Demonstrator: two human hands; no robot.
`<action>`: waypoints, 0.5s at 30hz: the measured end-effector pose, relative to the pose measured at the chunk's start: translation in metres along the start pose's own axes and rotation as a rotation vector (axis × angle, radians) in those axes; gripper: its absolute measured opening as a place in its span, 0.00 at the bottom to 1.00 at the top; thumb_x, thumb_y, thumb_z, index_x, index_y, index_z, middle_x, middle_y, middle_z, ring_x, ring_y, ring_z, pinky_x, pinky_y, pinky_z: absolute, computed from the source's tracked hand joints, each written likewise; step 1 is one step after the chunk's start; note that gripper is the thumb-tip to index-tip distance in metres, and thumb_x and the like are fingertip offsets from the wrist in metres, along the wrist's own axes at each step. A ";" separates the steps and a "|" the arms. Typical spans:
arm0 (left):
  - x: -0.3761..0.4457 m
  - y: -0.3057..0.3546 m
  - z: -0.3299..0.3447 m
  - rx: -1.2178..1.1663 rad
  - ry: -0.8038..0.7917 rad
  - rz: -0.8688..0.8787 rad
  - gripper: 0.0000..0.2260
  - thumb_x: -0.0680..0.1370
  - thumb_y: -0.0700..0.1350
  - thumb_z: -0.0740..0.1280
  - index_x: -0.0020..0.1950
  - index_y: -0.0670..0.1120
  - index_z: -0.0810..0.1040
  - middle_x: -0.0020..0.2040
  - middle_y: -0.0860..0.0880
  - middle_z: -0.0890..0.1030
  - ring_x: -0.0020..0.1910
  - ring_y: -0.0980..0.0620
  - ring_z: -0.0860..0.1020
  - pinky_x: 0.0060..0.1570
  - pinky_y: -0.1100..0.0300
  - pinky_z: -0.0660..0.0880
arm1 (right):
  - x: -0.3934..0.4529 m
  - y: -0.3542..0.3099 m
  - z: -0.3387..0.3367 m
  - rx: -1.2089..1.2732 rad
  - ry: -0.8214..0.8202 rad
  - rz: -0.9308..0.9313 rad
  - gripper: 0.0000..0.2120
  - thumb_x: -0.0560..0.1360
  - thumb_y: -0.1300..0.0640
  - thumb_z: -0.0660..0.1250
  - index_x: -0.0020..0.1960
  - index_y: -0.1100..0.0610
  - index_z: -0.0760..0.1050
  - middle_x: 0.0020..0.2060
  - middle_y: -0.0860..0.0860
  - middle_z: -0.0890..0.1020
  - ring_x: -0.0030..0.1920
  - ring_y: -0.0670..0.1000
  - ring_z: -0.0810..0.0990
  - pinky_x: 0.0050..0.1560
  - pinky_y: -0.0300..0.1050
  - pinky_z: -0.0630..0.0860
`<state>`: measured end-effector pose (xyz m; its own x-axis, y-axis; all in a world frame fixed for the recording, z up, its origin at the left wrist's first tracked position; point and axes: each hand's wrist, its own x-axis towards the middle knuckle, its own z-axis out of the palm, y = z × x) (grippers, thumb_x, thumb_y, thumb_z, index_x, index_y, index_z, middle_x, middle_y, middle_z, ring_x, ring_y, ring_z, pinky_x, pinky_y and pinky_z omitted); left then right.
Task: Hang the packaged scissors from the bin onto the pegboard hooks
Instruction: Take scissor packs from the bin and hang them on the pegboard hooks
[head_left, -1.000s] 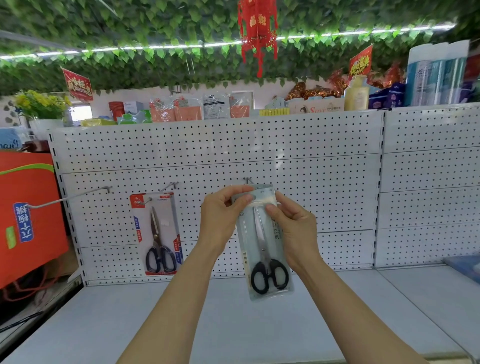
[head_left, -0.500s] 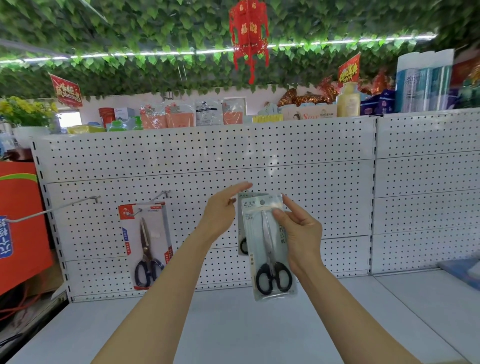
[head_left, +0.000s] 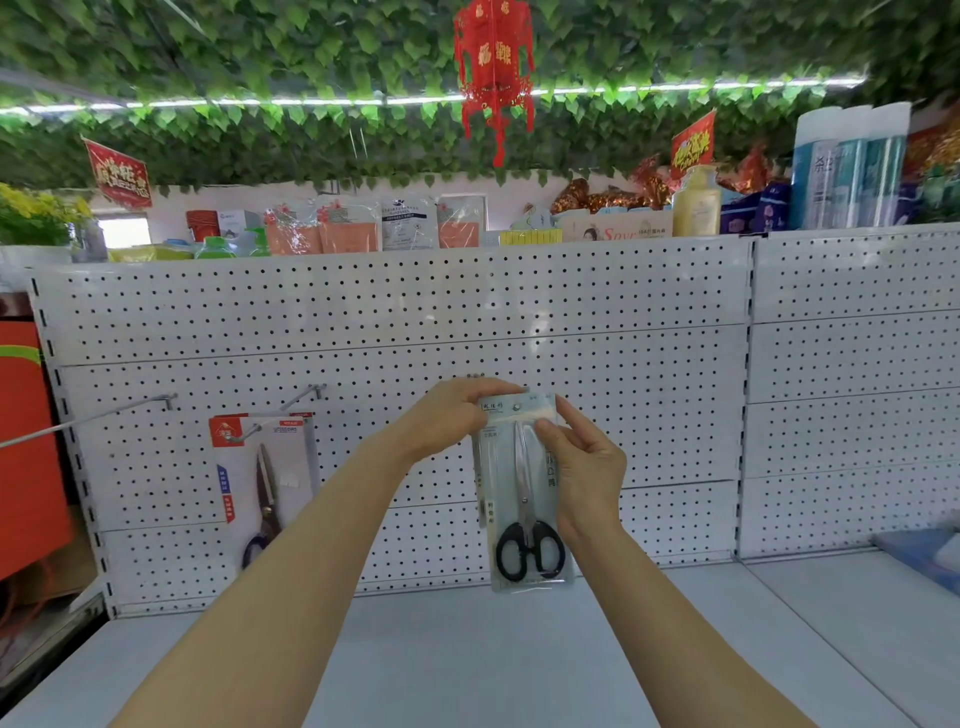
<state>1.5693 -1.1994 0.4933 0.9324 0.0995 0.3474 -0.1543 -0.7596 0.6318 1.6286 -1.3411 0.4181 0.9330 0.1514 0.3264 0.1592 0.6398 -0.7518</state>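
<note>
A clear pack of black-handled scissors hangs upright in front of the white pegboard, its top at the middle hook. My left hand pinches the pack's top left corner. My right hand grips its right edge, thumb on the front. The hook is hidden behind my fingers and the pack. Another pack edge shows just behind this one. To the left, a red-topped scissors pack hangs on its own hook.
A long bare hook juts out at the far left. A white shelf runs below the pegboard. An orange box stands at the left edge. Blue packs lie at the right. Goods line the top shelf.
My left hand, open and off the pack half a second ago, has come back and closed on the pack's top left corner. The pack sits slightly higher against the board.
</note>
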 end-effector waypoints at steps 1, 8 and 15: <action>0.002 -0.003 0.001 -0.003 0.005 -0.005 0.24 0.74 0.32 0.59 0.63 0.53 0.80 0.58 0.50 0.80 0.39 0.61 0.75 0.36 0.68 0.70 | 0.002 0.001 0.001 0.003 -0.003 -0.002 0.17 0.71 0.67 0.73 0.55 0.51 0.82 0.37 0.50 0.86 0.38 0.47 0.84 0.40 0.38 0.80; 0.014 -0.021 0.002 0.111 0.023 0.041 0.12 0.76 0.50 0.71 0.60 0.55 0.81 0.55 0.55 0.82 0.55 0.58 0.79 0.55 0.64 0.74 | 0.012 0.022 -0.001 -0.044 0.027 0.021 0.18 0.70 0.66 0.74 0.59 0.54 0.81 0.40 0.54 0.86 0.43 0.50 0.84 0.54 0.45 0.80; 0.023 -0.033 0.005 0.269 0.100 0.089 0.15 0.77 0.46 0.71 0.64 0.53 0.80 0.54 0.52 0.83 0.53 0.55 0.79 0.55 0.59 0.76 | 0.027 0.038 0.007 -0.046 0.040 0.033 0.15 0.72 0.66 0.72 0.53 0.50 0.82 0.34 0.47 0.85 0.35 0.45 0.83 0.38 0.37 0.79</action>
<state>1.5970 -1.1754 0.4772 0.8804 0.0778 0.4679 -0.1292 -0.9099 0.3943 1.6576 -1.3073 0.4024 0.9499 0.1415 0.2786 0.1416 0.5997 -0.7876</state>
